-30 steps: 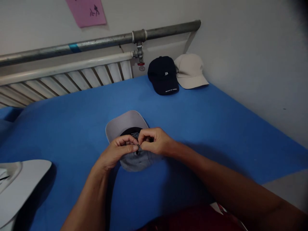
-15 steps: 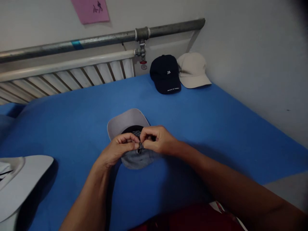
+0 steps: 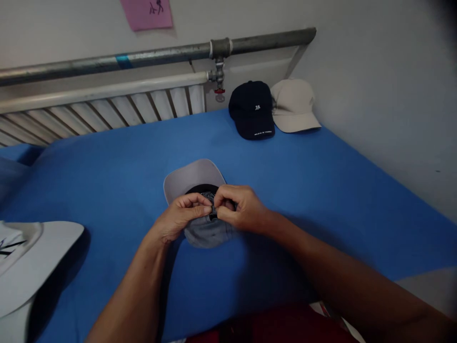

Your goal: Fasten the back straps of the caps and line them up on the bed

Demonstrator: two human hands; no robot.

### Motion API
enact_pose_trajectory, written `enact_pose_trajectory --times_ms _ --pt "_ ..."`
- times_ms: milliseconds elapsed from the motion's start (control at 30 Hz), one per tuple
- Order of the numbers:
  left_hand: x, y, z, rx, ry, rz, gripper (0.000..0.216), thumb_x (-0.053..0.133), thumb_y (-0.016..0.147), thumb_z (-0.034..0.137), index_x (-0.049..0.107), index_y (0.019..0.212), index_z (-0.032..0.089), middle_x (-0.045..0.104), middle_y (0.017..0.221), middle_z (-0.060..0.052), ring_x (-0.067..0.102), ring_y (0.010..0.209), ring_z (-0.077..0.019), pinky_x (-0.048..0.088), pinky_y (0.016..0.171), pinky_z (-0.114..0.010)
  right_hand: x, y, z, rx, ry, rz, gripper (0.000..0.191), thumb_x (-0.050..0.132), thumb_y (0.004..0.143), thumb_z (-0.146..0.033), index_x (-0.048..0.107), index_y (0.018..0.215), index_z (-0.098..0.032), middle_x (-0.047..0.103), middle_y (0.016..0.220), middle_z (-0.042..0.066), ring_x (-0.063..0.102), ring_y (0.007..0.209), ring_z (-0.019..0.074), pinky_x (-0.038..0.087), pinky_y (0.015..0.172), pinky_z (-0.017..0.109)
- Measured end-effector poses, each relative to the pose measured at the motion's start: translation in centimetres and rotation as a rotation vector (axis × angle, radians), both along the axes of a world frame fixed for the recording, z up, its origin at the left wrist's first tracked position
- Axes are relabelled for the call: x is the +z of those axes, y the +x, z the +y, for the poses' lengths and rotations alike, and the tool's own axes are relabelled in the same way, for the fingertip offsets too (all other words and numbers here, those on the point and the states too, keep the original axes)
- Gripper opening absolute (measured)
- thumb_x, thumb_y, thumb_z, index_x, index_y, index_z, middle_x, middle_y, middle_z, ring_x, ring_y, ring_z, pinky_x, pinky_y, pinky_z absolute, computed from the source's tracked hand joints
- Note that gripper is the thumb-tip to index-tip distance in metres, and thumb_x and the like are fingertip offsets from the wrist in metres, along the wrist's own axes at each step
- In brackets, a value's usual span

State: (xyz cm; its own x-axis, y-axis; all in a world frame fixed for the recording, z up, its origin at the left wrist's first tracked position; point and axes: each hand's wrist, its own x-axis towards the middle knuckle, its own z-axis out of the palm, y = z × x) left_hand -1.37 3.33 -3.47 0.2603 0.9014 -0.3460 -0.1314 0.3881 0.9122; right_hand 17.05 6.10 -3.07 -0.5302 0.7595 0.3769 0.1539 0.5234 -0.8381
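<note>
Left hand [image 3: 174,218]: your grip is closed in a pinch, thumb and forefinger on a small part at the back of the gray cap [image 3: 207,236].
Right hand [image 3: 243,207]: your grip is closed there too, curled fingers and thumb meeting the left fingertips; the exact bit pinched is mostly hidden.
Cap in hand: it lies before you on the blue counter [image 3: 143,157], brim pointing away, dark inner band showing.
Far caps: well beyond your hands, the dark cap [image 3: 252,112] with white lettering sits against the beige cap [image 3: 294,107], both brims toward you.
Near left: the white cap [image 3: 48,252] is cut off by the edge of view, brim pointing right.
Wall side: a white radiator [image 3: 143,108] under a metal pipe [image 3: 164,56], with a pink note [image 3: 148,13] above.
</note>
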Motion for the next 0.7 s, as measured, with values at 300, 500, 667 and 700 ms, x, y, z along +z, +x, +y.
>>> enact_pose_trajectory --times_ms 300,500,667,700 --pt "-0.10 -0.18 0.00 0.003 0.007 0.044 0.020 0.081 0.063 0.029 0.070 0.072 0.016 0.063 0.066 0.002 0.052 0.059 -0.0074 0.041 0.058 -0.020 0.14 -0.08 -0.01 0.011 -0.221 -0.042 0.009 0.054 0.067 -0.010 0.059 0.065 -0.017 0.052 0.057 -0.005 0.043 0.052 0.0069 0.035 0.051 0.020" --pt "0.12 -0.06 0.02 -0.007 -0.006 0.043 0.017 0.080 0.064 0.027 0.069 0.070 0.016 0.062 0.065 0.003 0.052 0.059 -0.0063 0.039 0.058 -0.018 0.21 0.17 0.63 0.087 -0.446 -0.029 0.003 0.061 0.070 -0.015 0.062 0.069 -0.017 0.056 0.061 -0.004 0.047 0.058 0.0080 0.037 0.054 0.021" --pt "0.20 -0.20 -0.05 0.005 0.000 0.024 0.017 0.080 0.065 0.026 0.068 0.069 0.016 0.062 0.063 0.003 0.052 0.057 -0.0057 0.039 0.055 -0.017 0.15 0.29 0.88 0.163 -0.466 0.081 0.010 0.066 0.076 -0.024 0.060 0.073 -0.017 0.055 0.065 -0.004 0.048 0.060 0.0082 0.039 0.057 0.022" --pt "0.19 -0.26 -0.06 0.026 0.001 0.011 0.017 0.080 0.065 0.027 0.068 0.068 0.016 0.061 0.062 0.003 0.052 0.056 -0.0056 0.039 0.054 -0.016 0.20 0.31 0.88 0.161 -0.452 0.094 0.011 0.067 0.077 -0.026 0.061 0.076 -0.017 0.056 0.067 -0.003 0.050 0.062 0.0087 0.041 0.059 0.023"
